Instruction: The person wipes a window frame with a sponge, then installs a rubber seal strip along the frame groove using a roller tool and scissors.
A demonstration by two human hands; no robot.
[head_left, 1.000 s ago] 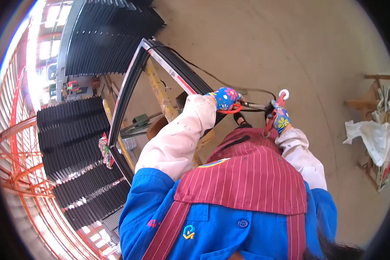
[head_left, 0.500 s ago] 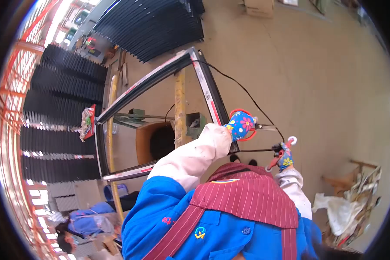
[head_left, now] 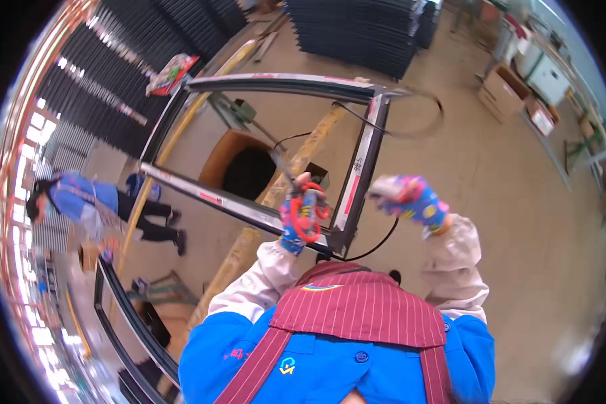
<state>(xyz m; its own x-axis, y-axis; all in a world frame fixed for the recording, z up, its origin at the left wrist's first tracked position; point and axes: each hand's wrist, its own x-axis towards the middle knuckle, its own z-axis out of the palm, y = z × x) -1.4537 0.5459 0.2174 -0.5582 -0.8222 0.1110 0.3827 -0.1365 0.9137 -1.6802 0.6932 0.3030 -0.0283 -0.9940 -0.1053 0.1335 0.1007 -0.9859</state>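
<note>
My left hand (head_left: pixel 304 217), in a flowered blue glove, is closed around red-handled scissors (head_left: pixel 307 232) above the near corner of a dark rectangular frame (head_left: pixel 366 158). The scissors' blades point up and to the left. My right hand (head_left: pixel 414 200), gloved alike, is raised just right of the frame's side. Motion smears its fingers, and something red shows at them. A thin black strip (head_left: pixel 384 241) curves from the frame's near corner up to below this hand. Another stretch of black strip (head_left: pixel 439 116) loops, blurred, beyond the frame's far right corner.
Yellow bars (head_left: pixel 316 138) support the frame. Under it stands a brown bin (head_left: pixel 215 158) with a dark opening. Dark stacked profiles (head_left: pixel 357 34) lie at the back. A person (head_left: pixel 91 198) in blue stands at left near a second frame (head_left: pixel 124 323). Cardboard boxes (head_left: pixel 501 94) sit at far right.
My view has turned. My left hand, with the scissors, has come from the frame's right side to its near corner. My right hand has risen toward the frame, and the strip's loop has shifted.
</note>
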